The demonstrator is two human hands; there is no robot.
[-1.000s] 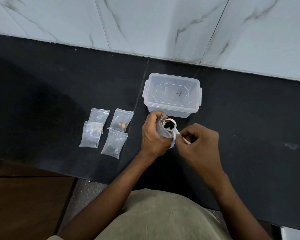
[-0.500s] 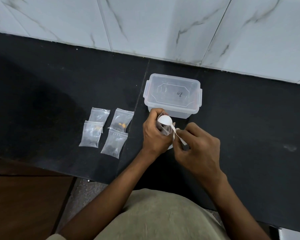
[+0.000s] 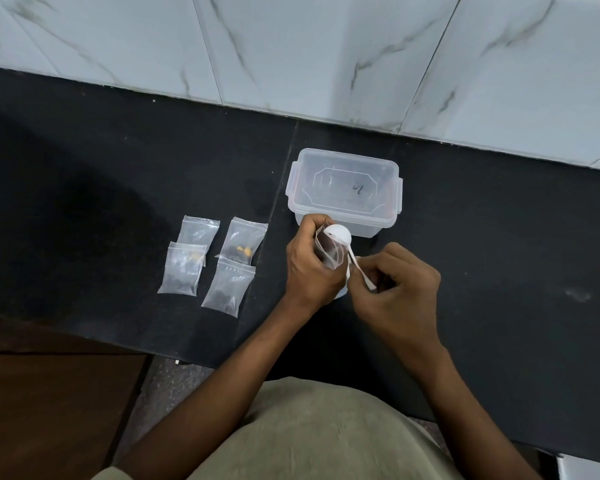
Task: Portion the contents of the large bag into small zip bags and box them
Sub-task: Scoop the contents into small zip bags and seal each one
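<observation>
Both hands meet at the centre of the frame, just below the box. Curled around a small zip bag (image 3: 329,252), the left hand (image 3: 310,265) holds it upright with its mouth open; most of the bag is hidden behind the fingers, and only something dark shows faintly through the plastic. Pinching the handle of a white plastic spoon (image 3: 340,235), the right hand (image 3: 400,289) has the bowl turned over at the bag's mouth, so only its rounded back shows. A bit of white peeks out under the left hand, too hidden to identify.

Above the hands, the clear plastic box (image 3: 345,190) sits on the black tabletop (image 3: 499,237) with its lid on; a small scribble on the lid cannot be read. At centre left lie four filled zip bags (image 3: 212,263) in two overlapping pairs, holding dark pieces and a few orange ones that are hard to make out. Marble wall tiles (image 3: 291,46) fill the top of the frame, and a khaki shirt (image 3: 319,438) fills the bottom edge.
</observation>
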